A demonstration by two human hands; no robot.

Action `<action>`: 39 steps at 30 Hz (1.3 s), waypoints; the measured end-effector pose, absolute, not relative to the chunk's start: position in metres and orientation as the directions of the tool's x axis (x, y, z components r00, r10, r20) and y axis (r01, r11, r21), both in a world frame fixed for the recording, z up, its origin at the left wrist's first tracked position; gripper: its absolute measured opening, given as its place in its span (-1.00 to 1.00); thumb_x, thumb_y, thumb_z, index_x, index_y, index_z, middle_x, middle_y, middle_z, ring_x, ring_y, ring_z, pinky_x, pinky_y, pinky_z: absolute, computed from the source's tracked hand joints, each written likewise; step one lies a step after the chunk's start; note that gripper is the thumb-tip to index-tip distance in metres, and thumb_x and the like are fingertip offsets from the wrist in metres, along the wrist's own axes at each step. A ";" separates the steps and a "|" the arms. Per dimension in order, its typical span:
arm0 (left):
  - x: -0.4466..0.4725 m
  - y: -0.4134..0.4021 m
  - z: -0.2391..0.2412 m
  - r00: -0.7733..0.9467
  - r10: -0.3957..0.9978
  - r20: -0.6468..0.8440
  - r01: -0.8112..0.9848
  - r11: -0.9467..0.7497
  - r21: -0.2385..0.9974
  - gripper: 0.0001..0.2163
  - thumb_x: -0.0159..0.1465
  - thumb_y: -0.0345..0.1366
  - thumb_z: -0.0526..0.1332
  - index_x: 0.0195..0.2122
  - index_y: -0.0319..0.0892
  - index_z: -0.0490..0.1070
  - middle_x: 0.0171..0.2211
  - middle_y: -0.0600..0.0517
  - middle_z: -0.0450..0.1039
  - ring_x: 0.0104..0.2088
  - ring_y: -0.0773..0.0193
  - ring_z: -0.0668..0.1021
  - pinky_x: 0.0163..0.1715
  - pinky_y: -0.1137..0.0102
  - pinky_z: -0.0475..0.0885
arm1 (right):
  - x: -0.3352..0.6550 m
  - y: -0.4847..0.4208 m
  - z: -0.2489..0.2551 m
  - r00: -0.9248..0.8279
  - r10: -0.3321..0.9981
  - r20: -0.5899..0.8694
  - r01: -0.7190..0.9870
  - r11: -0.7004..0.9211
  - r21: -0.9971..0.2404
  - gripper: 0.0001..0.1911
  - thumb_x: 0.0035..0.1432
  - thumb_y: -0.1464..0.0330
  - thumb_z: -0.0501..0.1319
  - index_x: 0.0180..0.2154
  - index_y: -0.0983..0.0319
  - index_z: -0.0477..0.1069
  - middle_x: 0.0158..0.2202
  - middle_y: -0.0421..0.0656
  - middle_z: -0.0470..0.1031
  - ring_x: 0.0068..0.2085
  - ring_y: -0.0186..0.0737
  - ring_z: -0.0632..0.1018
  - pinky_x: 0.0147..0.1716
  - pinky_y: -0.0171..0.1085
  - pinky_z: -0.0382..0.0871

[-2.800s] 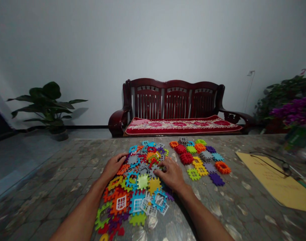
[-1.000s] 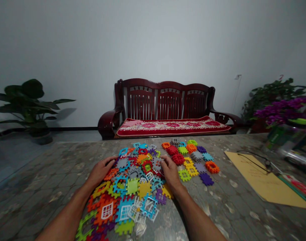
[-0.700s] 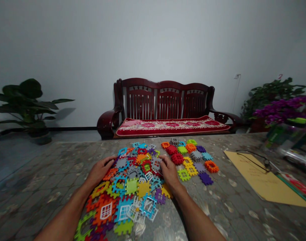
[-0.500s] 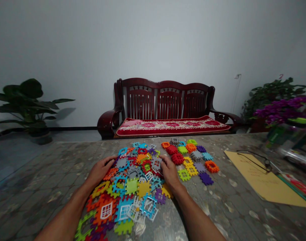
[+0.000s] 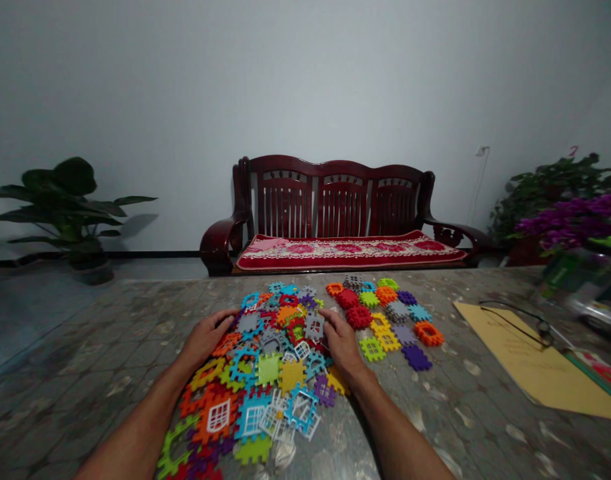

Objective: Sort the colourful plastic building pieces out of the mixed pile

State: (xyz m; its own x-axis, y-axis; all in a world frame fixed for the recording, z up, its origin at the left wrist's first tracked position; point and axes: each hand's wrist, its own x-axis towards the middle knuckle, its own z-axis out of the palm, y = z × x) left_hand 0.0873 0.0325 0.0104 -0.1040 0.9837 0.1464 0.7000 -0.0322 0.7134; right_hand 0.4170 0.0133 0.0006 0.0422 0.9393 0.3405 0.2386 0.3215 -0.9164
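A loose pile of colourful interlocking plastic tiles (image 5: pixel 265 370) lies on the patterned table (image 5: pixel 110 373) in front of me. My left hand (image 5: pixel 205 337) rests at the pile's left edge, fingers bent lightly against an orange tile and a grey tile. At the right edge my right hand (image 5: pixel 343 343) lies palm down, fingertips touching a grey window tile (image 5: pixel 314 327). Neither hand has lifted a tile. A second group of tiles (image 5: pixel 385 313) lies spread in rows just right of my right hand.
A yellow envelope (image 5: pixel 535 363) with a pair of glasses (image 5: pixel 528 320) on it lies at the right. Purple flowers (image 5: pixel 570 223) stand at the far right. Beyond the table are a dark red wooden bench (image 5: pixel 335 207) and a potted plant (image 5: pixel 70 210).
My right hand has moved from the middle of the pile to its right edge, and some tiles have shifted. Over the last second both hands stay almost still; only the view drifts slightly.
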 end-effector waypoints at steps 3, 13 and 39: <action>0.088 0.032 0.010 -0.112 0.984 0.141 0.680 -0.028 0.733 -0.55 0.18 -0.04 0.09 -0.02 -0.12 0.54 -0.05 -0.02 0.59 -0.06 0.10 0.58 0.03 0.26 0.40 | 0.416 0.013 0.002 0.027 0.936 0.351 0.229 0.336 -0.913 -0.62 0.11 0.33 0.08 -0.05 0.16 0.50 -0.11 -0.17 0.57 -0.09 -0.15 0.52 -0.02 -0.14 0.36; 0.094 0.028 0.017 -0.126 0.978 0.167 0.685 -0.036 0.728 -0.59 0.17 -0.08 0.09 -0.07 -0.12 0.56 -0.04 0.00 0.59 -0.05 0.10 0.58 0.04 0.28 0.39 | 0.418 0.013 0.002 0.031 0.900 0.435 0.388 0.390 -0.835 -0.65 0.12 0.37 0.07 -0.11 0.17 0.52 -0.12 -0.13 0.55 -0.07 -0.14 0.50 -0.02 -0.15 0.33; 0.091 0.030 0.011 -0.099 0.972 0.212 0.627 -0.105 0.772 -0.63 0.19 -0.14 0.10 -0.10 -0.15 0.57 -0.08 -0.02 0.61 -0.07 0.12 0.59 0.03 0.27 0.40 | 0.379 0.022 0.024 -0.231 0.844 0.483 0.676 0.497 -0.545 -0.56 0.18 0.42 0.11 0.10 0.16 0.40 0.07 -0.05 0.45 0.07 -0.02 0.41 0.07 -0.08 0.22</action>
State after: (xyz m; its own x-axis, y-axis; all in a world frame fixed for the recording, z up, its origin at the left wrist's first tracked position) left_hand 0.0914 0.0304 0.0106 -0.0994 0.9721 0.2125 0.6271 -0.1046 0.7719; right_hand 0.3789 0.0223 0.0243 -0.2310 0.8445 0.4833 0.6756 0.4966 -0.5450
